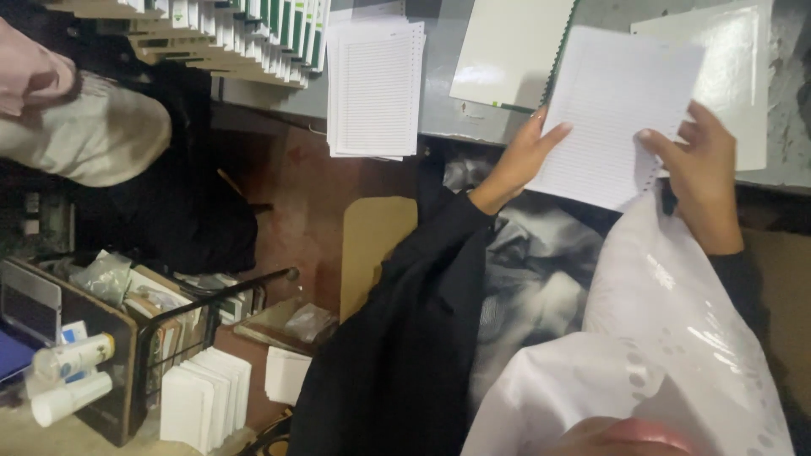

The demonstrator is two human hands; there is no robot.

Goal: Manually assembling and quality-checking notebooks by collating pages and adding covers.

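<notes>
My left hand [525, 154] grips the left edge of a stack of white lined, hole-punched sheets [612, 110], thumb on top. My right hand [699, 165] holds the same stack at its lower right corner. The stack is lifted at the near edge of a grey table [443, 93]. A glossy clear plastic cover sheet with punched holes [667, 338] lies across my lap below the hands. Black sleeves cover both arms.
A second pile of lined sheets [374, 87] overhangs the table edge at centre. A green-spined notebook cover [509, 51] and a white sheet [735, 67] lie behind. Stacked booklets [245, 38] stand top left. A shoe [84, 135], a wire rack with paper [203, 371] and bottles [72, 376] sit left.
</notes>
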